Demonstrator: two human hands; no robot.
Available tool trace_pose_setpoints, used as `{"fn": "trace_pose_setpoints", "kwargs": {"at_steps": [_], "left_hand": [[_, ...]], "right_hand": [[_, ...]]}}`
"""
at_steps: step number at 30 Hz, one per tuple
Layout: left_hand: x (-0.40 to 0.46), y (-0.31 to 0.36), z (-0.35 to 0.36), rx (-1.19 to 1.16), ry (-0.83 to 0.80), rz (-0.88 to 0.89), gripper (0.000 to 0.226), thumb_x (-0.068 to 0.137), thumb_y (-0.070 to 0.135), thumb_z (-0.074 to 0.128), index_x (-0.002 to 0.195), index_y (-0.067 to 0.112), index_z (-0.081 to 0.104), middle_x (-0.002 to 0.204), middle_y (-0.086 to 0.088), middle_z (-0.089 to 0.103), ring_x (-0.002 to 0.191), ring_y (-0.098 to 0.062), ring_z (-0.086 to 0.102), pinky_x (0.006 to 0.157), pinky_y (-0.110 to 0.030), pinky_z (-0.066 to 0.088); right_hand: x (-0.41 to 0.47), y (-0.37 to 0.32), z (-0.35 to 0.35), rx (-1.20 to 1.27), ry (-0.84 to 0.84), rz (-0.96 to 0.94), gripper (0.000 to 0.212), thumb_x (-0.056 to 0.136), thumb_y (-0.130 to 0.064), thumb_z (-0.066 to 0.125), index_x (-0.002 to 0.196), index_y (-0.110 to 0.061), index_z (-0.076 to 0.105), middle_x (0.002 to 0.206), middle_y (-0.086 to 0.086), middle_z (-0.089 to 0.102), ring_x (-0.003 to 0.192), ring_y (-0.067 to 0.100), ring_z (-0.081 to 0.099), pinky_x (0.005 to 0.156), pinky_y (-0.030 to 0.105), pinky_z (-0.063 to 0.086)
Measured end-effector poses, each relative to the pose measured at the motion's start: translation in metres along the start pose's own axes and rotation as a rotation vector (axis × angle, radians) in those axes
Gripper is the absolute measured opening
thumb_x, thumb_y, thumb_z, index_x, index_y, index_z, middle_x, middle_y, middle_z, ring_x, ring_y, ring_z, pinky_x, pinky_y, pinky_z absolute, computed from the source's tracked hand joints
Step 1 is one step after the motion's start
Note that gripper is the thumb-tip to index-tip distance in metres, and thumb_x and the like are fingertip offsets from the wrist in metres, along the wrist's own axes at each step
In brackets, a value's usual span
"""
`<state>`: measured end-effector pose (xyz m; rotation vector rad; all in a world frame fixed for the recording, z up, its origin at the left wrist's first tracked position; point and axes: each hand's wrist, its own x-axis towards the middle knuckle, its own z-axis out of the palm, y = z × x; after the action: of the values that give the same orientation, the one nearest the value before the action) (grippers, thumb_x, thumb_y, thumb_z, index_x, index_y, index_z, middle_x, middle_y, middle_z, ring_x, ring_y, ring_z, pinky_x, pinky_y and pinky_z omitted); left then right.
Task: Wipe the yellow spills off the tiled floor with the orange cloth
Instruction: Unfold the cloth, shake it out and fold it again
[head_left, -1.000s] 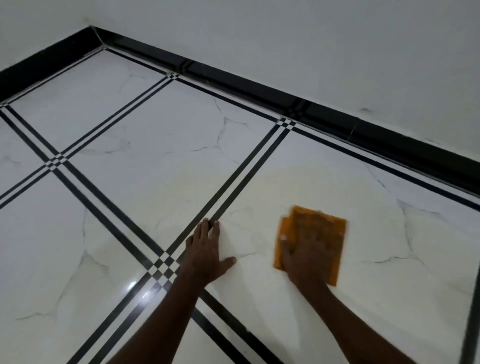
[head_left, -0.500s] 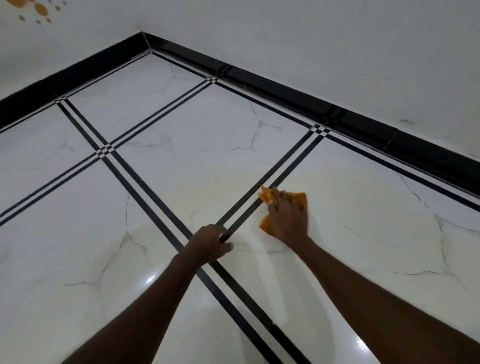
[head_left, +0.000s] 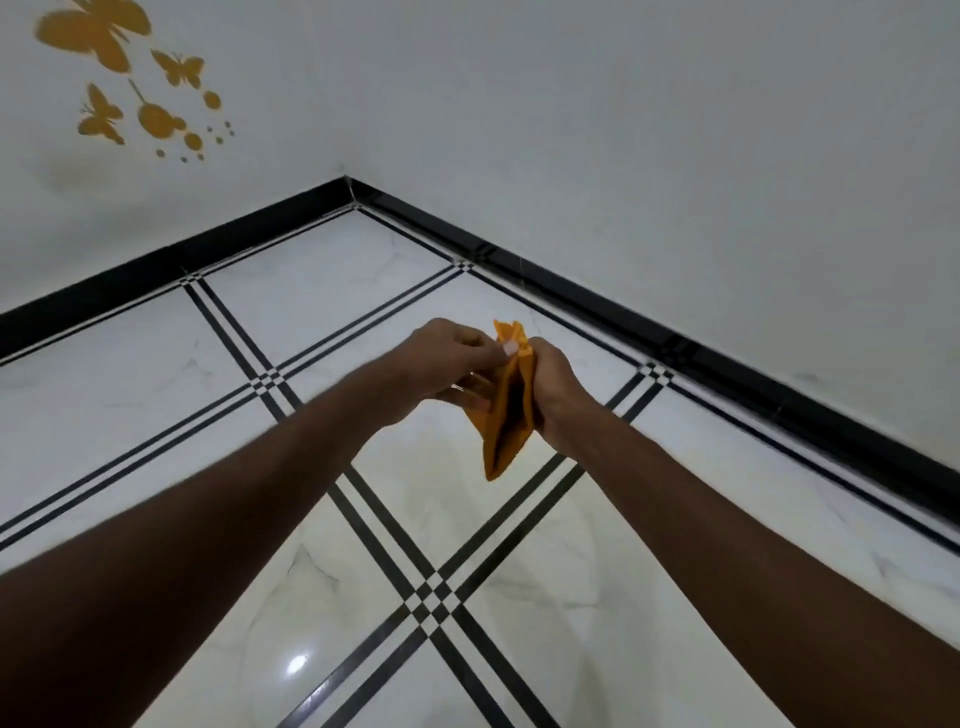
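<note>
The orange cloth (head_left: 508, 415) hangs folded in the air above the floor, held between both hands. My left hand (head_left: 451, 361) pinches its upper edge with thumb and fingers. My right hand (head_left: 555, 387) grips its right side. The white marble-look tiled floor (head_left: 332, 312) with black double lines lies below. A faint yellowish film shows on the tiles (head_left: 431, 467) beneath the hands; no sharp yellow spill stands out.
White walls meet in a corner (head_left: 348, 182) with a black skirting (head_left: 727, 358) along both. Orange butterfly stickers (head_left: 119, 78) sit on the left wall. A light glare (head_left: 296, 664) shines on the near tile.
The cloth was pressed on the floor under my right hand. Both hands have since risen off the floor, and the left hand has taken hold of the cloth too. The view has tilted up.
</note>
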<state>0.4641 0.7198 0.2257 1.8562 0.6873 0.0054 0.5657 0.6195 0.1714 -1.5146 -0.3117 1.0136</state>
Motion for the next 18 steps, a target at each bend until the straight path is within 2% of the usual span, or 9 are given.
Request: {"fn": "trace_pose_setpoints", "kwargs": {"at_steps": [3,6,8,11,12,13,15,18], "left_hand": [[-0.024,0.055,-0.029,-0.126,0.084,0.021,0.026,0.090,0.027,0.072,0.109,0.009,0.072,0.095,-0.012,0.076,0.089,-0.022,0.075,0.078,-0.032,0.061],[-0.057,0.121,-0.065,-0.259,0.151,0.036,0.027,0.089,0.028,0.072,0.109,0.011,0.072,0.096,-0.012,0.076,0.089,-0.021,0.075,0.078,-0.031,0.062],[-0.080,0.171,-0.096,-0.321,0.186,0.066,0.028,0.086,0.018,0.075,0.113,0.012,0.070,0.100,-0.016,0.076,0.094,-0.025,0.074,0.082,-0.034,0.061],[-0.110,0.229,-0.134,-0.377,0.180,0.100,0.030,0.087,0.010,0.073,0.116,0.010,0.068,0.108,-0.023,0.071,0.098,-0.028,0.073,0.082,-0.034,0.061],[-0.125,0.271,-0.158,-0.383,0.181,0.105,0.030,0.088,0.009,0.072,0.118,0.009,0.068,0.111,-0.026,0.069,0.098,-0.029,0.072,0.081,-0.033,0.061],[-0.136,0.288,-0.167,-0.403,0.176,0.112,0.032,0.088,0.008,0.071,0.119,0.007,0.067,0.113,-0.029,0.067,0.099,-0.031,0.072,0.080,-0.033,0.061],[-0.162,0.340,-0.191,-0.408,0.187,0.136,0.034,0.089,0.007,0.070,0.122,0.007,0.064,0.112,-0.032,0.065,0.096,-0.030,0.072,0.081,-0.034,0.061],[-0.204,0.424,-0.220,-0.422,0.198,0.161,0.037,0.090,0.009,0.068,0.127,0.008,0.061,0.105,-0.025,0.069,0.092,-0.024,0.072,0.078,-0.033,0.061]], "right_hand": [[-0.021,-0.067,0.022,0.081,-0.013,-0.019,0.048,0.107,-0.040,0.033,0.120,-0.016,0.072,0.116,0.018,0.074,0.110,0.033,0.070,0.101,0.048,0.055],[-0.052,-0.148,0.043,0.113,-0.031,-0.030,0.046,0.108,-0.039,0.034,0.111,-0.014,0.071,0.098,0.011,0.076,0.092,0.025,0.072,0.089,0.041,0.058],[-0.077,-0.211,0.056,0.110,-0.027,-0.017,0.043,0.108,-0.039,0.033,0.108,-0.015,0.069,0.089,0.009,0.073,0.084,0.023,0.070,0.083,0.039,0.058],[-0.104,-0.280,0.068,0.159,-0.033,-0.021,0.044,0.108,-0.039,0.033,0.110,-0.013,0.069,0.087,0.009,0.073,0.079,0.023,0.069,0.078,0.038,0.059],[-0.122,-0.328,0.072,0.177,-0.024,-0.003,0.046,0.107,-0.039,0.033,0.112,-0.013,0.070,0.091,0.010,0.074,0.082,0.024,0.070,0.078,0.039,0.059],[-0.133,-0.348,0.073,0.204,-0.035,0.005,0.047,0.107,-0.041,0.033,0.115,-0.013,0.071,0.097,0.012,0.075,0.087,0.026,0.071,0.082,0.040,0.059],[-0.162,-0.405,0.077,0.243,-0.035,-0.001,0.049,0.104,-0.043,0.035,0.118,-0.013,0.072,0.109,0.015,0.076,0.103,0.032,0.072,0.095,0.046,0.058],[-0.211,-0.494,0.075,0.299,-0.039,0.041,0.043,0.099,-0.042,0.043,0.106,-0.011,0.071,0.114,0.018,0.075,0.108,0.036,0.071,0.095,0.049,0.057]]}}
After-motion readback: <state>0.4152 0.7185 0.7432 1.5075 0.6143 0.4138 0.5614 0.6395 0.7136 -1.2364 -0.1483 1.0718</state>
